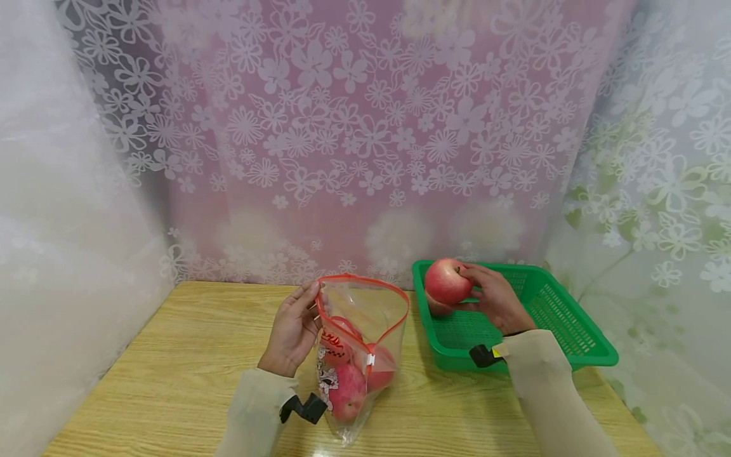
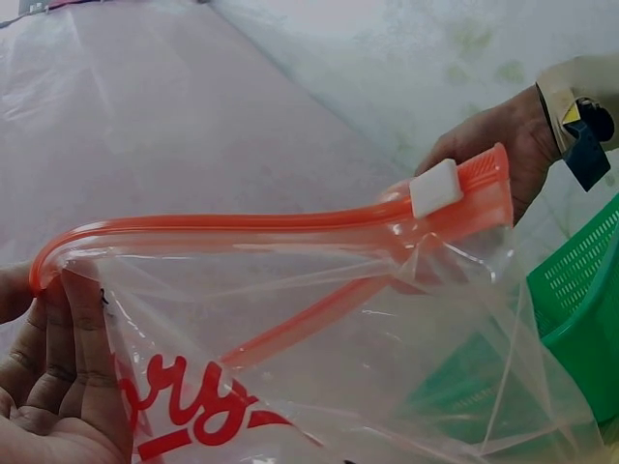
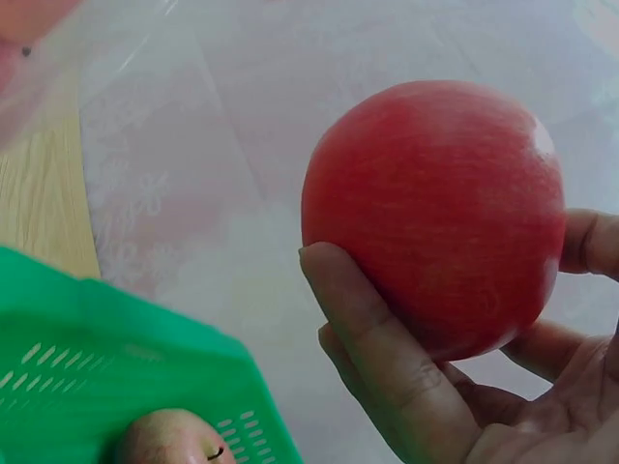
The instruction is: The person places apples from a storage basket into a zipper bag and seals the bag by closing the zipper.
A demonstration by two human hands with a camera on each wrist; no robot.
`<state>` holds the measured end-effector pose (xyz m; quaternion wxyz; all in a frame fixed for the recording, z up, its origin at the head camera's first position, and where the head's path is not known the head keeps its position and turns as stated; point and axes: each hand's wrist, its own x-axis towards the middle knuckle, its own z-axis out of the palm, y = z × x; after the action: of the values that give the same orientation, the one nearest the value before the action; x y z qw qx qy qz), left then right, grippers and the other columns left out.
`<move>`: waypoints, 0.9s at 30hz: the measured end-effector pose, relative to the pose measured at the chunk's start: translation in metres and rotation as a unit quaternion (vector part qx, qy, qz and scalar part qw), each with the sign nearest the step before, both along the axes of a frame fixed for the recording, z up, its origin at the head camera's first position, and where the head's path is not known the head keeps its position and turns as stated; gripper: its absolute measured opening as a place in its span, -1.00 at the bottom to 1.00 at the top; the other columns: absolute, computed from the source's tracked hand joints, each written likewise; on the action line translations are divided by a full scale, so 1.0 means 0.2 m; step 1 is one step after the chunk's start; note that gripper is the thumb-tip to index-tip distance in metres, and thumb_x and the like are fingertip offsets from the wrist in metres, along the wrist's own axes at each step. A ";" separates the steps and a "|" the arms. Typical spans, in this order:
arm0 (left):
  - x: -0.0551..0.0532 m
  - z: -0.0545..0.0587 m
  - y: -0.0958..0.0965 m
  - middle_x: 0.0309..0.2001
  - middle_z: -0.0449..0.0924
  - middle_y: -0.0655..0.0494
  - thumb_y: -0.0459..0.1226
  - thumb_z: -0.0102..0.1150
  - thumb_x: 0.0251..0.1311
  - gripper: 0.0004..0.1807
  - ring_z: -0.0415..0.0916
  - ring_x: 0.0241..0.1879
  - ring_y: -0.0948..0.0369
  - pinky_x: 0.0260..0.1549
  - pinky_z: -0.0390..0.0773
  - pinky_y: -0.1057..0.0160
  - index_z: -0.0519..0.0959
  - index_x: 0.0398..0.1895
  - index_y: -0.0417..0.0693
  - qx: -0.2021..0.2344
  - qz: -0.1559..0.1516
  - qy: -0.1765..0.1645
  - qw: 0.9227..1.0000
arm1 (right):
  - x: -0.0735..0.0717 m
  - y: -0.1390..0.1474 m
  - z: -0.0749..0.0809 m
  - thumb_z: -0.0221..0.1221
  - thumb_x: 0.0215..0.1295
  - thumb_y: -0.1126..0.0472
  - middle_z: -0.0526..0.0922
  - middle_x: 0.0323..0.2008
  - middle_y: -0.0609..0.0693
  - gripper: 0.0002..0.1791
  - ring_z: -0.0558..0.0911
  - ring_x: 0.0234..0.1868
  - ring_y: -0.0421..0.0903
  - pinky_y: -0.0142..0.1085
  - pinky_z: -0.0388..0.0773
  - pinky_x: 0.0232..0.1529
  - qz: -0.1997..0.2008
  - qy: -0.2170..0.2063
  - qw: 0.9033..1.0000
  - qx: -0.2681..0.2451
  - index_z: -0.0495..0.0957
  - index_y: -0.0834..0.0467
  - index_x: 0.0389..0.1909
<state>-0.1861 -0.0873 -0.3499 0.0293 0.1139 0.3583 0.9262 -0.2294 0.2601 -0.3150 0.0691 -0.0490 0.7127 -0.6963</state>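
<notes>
My left hand (image 1: 294, 330) pinches the orange-red zip rim of a clear plastic bag (image 1: 360, 304) at its left corner; the mouth stands wide. Several red apples (image 1: 347, 390) lie low in the bag, seen through the printed film. A white slider (image 2: 435, 188) sits at the far end of the zip in the left wrist view. My right hand (image 1: 495, 298) grips a red apple (image 3: 435, 217) between thumb and fingers, raised over the left end of the green basket (image 1: 457, 362). Below it, another apple (image 3: 174, 440) sits inside the basket, partly hidden in the head view.
The wooden table (image 1: 200, 355) carries the bag in front and the basket at the right. A pink flowered curtain (image 1: 342, 158) hangs close behind the table's back edge, with pale sheets (image 1: 668, 190) at both sides.
</notes>
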 end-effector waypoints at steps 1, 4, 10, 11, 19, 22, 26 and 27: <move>0.00 0.00 0.00 -0.44 0.59 0.16 -0.29 -0.09 0.47 -0.76 0.58 -0.45 0.34 -0.40 0.61 0.43 0.60 -0.29 -0.02 0.000 0.001 -0.001 1.000 | 0.01 -0.01 0.01 -0.04 0.51 0.02 -0.01 0.43 0.27 -0.28 0.53 -0.03 -0.14 0.03 0.56 0.02 0.004 0.002 1.000 0.000 -0.06 0.32 0.48; 0.00 0.00 0.00 -0.44 0.59 0.15 -0.29 -0.08 0.47 -0.76 0.58 -0.46 0.34 -0.40 0.61 0.42 0.60 -0.30 -0.02 0.000 0.002 -0.002 1.000 | 0.02 -0.03 0.04 -0.05 0.51 0.03 -0.03 0.44 0.26 -0.28 0.55 -0.03 -0.16 0.01 0.57 0.02 0.015 0.008 1.000 -0.001 -0.07 0.32 0.48; 0.00 0.00 0.00 -0.44 0.60 0.15 -0.29 -0.07 0.46 -0.78 0.59 -0.45 0.35 -0.40 0.60 0.44 0.61 -0.28 -0.03 0.003 -0.003 0.004 1.000 | 0.02 -0.09 0.10 -0.02 0.50 0.05 0.00 0.43 0.25 -0.29 0.56 -0.03 -0.19 -0.10 0.62 -0.06 0.029 0.015 0.999 0.001 -0.02 0.33 0.47; 0.00 0.00 0.00 -0.44 0.60 0.16 -0.28 -0.06 0.46 -0.78 0.59 -0.45 0.35 -0.40 0.60 0.44 0.61 -0.28 -0.03 0.003 -0.003 0.005 1.000 | 0.03 -0.10 0.11 -0.02 0.50 0.05 0.02 0.42 0.25 -0.30 0.56 -0.04 -0.18 -0.10 0.62 -0.07 0.031 0.016 0.999 0.002 -0.01 0.34 0.46; 0.00 0.00 0.00 -0.44 0.60 0.14 -0.29 -0.08 0.47 -0.77 0.59 -0.45 0.35 -0.41 0.61 0.44 0.60 -0.28 -0.05 0.004 -0.004 -0.001 1.000 | 0.04 -0.17 0.14 -0.03 0.50 0.10 0.03 0.41 0.28 -0.33 0.54 -0.03 -0.15 -0.17 0.64 -0.14 0.048 0.027 0.998 0.011 0.02 0.37 0.44; 0.00 0.00 0.00 -0.44 0.60 0.14 -0.29 -0.08 0.47 -0.77 0.58 -0.45 0.34 -0.40 0.61 0.43 0.60 -0.29 -0.05 0.002 -0.003 0.000 1.000 | 0.05 -0.20 0.15 -0.03 0.49 0.11 0.06 0.41 0.25 -0.35 0.53 -0.01 -0.14 -0.18 0.65 -0.15 0.051 0.024 0.998 0.005 0.04 0.36 0.44; 0.00 0.00 0.00 -0.44 0.59 0.15 -0.31 -0.09 0.47 -0.75 0.57 -0.46 0.32 -0.39 0.62 0.41 0.60 -0.31 -0.05 0.004 -0.002 -0.001 1.000 | 0.05 -0.25 0.18 -0.01 0.48 0.14 0.10 0.39 0.24 -0.37 0.54 0.01 -0.07 -0.11 0.65 -0.16 0.058 0.022 0.998 0.000 0.09 0.36 0.42; 0.00 0.00 0.00 -0.44 0.59 0.15 -0.31 -0.10 0.47 -0.75 0.56 -0.46 0.32 -0.39 0.62 0.40 0.60 -0.31 -0.04 0.005 -0.002 -0.002 1.000 | 0.05 -0.26 0.18 0.00 0.47 0.14 0.11 0.39 0.24 -0.37 0.54 0.01 -0.06 -0.09 0.65 -0.16 0.058 0.022 0.998 0.001 0.10 0.37 0.41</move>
<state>-0.1866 -0.0872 -0.3498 0.0311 0.1131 0.3531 0.9282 -0.2194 0.2082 -0.2791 0.0942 -0.1055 0.7106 -0.6892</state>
